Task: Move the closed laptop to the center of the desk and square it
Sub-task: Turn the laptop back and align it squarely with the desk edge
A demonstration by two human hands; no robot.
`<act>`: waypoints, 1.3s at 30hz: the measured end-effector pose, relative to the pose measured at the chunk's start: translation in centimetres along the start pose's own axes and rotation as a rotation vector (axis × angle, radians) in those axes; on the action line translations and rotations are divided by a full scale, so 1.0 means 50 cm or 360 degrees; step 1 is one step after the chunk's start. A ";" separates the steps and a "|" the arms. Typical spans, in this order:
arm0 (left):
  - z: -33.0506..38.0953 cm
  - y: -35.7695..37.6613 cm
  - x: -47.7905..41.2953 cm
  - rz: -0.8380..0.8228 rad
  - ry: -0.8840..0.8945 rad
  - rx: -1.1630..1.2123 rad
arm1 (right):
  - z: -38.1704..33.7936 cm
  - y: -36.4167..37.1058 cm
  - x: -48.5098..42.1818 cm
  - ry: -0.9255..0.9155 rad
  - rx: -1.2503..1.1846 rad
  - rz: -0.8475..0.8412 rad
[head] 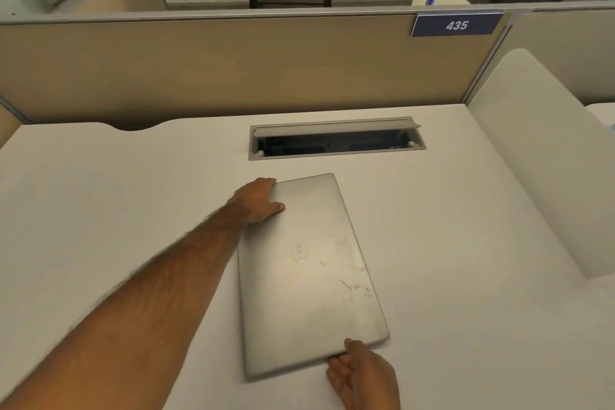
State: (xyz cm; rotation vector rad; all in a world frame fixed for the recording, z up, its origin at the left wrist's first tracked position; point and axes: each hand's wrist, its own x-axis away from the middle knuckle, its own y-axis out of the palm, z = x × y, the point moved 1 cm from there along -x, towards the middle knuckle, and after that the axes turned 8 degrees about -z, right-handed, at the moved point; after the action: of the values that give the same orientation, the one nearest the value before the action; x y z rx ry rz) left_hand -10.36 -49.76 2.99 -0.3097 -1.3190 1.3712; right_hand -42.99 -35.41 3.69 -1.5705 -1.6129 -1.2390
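**Laptop gripped at opposite ends, not yet square**

Nearest, the right hand (361, 373) pinched the laptop's near short edge, thumb on the lid, fingers curled beneath — likely to pivot it. The closed silver Dell laptop (309, 276) lay flat on the white worktop (466, 243), about mid-width, long axis running away and skewed. At its far left corner the left hand (259, 198) clasped the edge, thumb on top, probably steering the turn. Beyond sat an open cable tray (336, 140), then the tan partition (233, 63) bearing tag 435 (456, 25).
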 end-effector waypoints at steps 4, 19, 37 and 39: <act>0.003 0.000 -0.007 0.0011 -0.0021 -0.0041 | 0.000 0.022 0.027 0.0065 -0.0202 -0.0001; 0.022 -0.010 -0.044 0.0038 -0.0117 0.0022 | -0.008 0.018 0.026 0.0140 -0.0216 0.0011; -0.057 -0.027 0.021 0.0171 -0.0312 0.0163 | -0.005 0.034 0.004 -0.0114 -0.0035 0.0035; -0.070 -0.030 0.031 0.0196 -0.0342 0.0200 | -0.008 0.038 -0.003 -0.0158 0.0035 0.0033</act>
State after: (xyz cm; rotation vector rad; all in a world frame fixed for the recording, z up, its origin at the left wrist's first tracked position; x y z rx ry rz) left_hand -7.29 -47.14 3.80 -0.1638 -1.3997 1.6195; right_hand -41.23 -36.07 4.14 -1.6542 -1.6617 -1.1452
